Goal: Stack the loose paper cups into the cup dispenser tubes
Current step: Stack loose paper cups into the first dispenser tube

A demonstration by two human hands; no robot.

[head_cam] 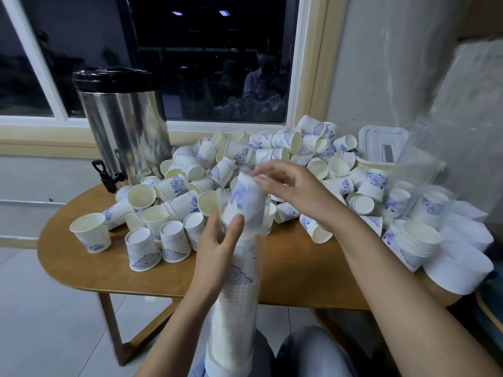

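Note:
A clear plastic dispenser tube (236,308) filled with nested white cups rises from my lap toward the table. My left hand (217,251) grips the tube near its upper end. An upside-down white paper cup with blue print (246,200) sits at the tube's mouth. My right hand (294,189) has its fingertips on that cup's top edge. Behind both hands, several loose cups (190,170) lie heaped on the wooden table (299,270).
A steel drinks urn (122,131) with a black tap stands at the back left. A short nested cup stack (416,240) and clear plastic sleeves (424,170) lie at the right, with a white lidded box (381,145) behind. Window frame and wall close off the back.

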